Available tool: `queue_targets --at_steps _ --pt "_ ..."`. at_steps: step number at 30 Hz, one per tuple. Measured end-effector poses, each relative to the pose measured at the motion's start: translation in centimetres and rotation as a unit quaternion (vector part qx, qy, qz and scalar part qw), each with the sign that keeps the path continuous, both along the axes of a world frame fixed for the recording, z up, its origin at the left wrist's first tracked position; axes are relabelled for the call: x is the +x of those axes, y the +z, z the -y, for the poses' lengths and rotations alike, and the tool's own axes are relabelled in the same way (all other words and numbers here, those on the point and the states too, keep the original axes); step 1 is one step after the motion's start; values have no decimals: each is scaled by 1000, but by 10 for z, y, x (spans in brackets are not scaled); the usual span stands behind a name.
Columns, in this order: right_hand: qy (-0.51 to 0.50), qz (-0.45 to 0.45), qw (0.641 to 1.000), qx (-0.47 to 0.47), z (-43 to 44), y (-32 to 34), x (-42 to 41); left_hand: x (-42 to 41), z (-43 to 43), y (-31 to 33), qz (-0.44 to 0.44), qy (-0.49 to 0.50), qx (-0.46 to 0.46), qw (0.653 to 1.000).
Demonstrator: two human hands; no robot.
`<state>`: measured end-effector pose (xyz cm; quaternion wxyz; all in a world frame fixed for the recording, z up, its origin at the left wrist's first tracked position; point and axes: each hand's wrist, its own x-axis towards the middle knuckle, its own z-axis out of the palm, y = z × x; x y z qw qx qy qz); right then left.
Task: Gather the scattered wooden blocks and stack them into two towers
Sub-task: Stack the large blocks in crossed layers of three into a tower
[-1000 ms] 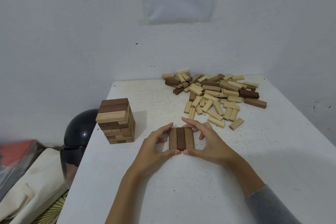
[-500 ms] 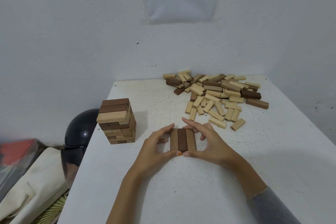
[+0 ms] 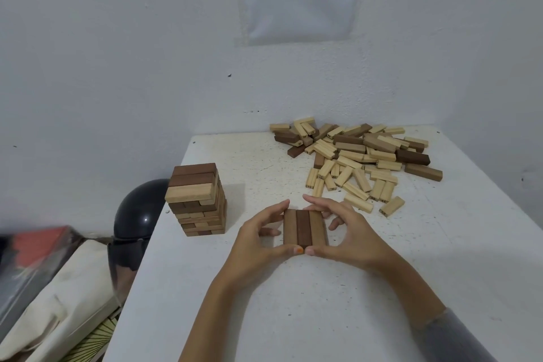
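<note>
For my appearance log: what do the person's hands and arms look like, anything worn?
The left hand and right hand are bare: no gloves, rings or watch show. The left thumbnail has orange polish. A grey sleeve covers the right forearm, ending short of the wrist; the left forearm shows no sleeve.

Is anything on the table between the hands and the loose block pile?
Nothing visible. The left hand and right hand hold a flat row of three brown wooden blocks; only bare white table separates them from the pile of scattered wooden blocks. The stacked block tower stands aside, left.
</note>
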<state>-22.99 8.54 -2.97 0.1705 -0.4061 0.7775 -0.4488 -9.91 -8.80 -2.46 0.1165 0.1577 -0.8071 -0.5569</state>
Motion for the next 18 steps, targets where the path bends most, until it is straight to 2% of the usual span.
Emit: queue_targets --at_steps 11,18 --pt "13 -78 995 -53 8 77 4 11 4 77 -86 -10 -90 992" --pt "48 -97 990 -94 43 115 8 27 22 111 -138 35 -86 986"
